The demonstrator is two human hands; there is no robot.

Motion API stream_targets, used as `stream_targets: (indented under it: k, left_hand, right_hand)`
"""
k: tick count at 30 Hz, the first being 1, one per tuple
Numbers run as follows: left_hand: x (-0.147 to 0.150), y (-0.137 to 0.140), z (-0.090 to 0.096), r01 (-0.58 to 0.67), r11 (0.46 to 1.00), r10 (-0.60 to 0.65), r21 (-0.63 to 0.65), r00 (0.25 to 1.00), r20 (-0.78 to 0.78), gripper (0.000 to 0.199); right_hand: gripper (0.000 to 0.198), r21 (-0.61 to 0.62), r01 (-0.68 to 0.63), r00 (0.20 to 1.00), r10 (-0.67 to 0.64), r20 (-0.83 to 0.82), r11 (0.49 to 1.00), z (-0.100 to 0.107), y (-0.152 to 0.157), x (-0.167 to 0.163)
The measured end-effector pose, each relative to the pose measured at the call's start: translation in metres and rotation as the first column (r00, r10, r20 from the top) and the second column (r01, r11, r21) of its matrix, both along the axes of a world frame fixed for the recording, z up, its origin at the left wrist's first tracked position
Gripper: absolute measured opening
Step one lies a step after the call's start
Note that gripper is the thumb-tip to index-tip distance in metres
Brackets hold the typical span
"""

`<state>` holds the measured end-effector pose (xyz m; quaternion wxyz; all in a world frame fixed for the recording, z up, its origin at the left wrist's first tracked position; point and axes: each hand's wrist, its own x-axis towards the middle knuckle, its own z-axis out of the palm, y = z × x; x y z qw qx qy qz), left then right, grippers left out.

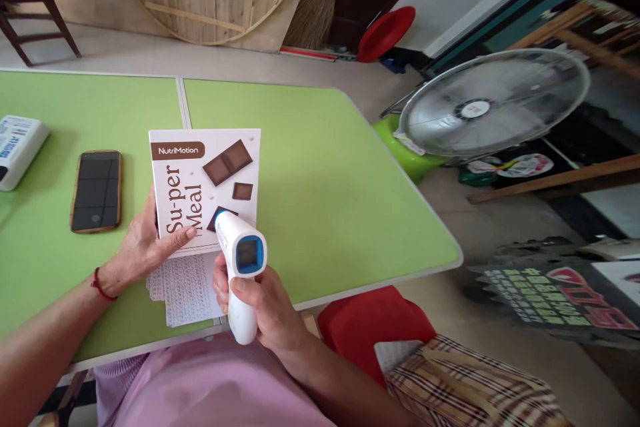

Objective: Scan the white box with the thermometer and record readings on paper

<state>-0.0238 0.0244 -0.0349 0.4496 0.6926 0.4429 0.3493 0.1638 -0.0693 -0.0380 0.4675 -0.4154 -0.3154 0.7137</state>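
Note:
My left hand point(145, 240) grips a white box point(225, 140) by its lower left edge, thumb on the front and fingers behind. Chocolate pieces and the words "NutriMotion Su-per Meal" are printed on the box. In my right hand point(267, 307) is a white infrared thermometer point(243, 310) with a blue-rimmed screen, held by its handle. Its front end points at the lower part of the box and overlaps it in view; whether they touch I cannot tell. Sheets of handwritten paper point(193, 293) lie on the table below the box.
On the green table point(340, 180), a phone point(96, 191) in a brown case and a white device point(20, 147) lie to the left. A fan point(493, 107) stands beyond the right edge. A red seat point(370, 327) with a plaid cloth point(470, 380) is close at the near right.

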Motion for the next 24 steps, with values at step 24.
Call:
stream_targets:
  k: [24]
  left_hand:
    - [-0.003, 0.006, -0.003, -0.048, 0.995, 0.047, -0.088, 0.999, -0.013, 0.071]
  right_hand:
    - [0.036, 0.023, 0.035, 0.999, -0.035, -0.003, 0.999, -0.009, -0.006, -0.004]
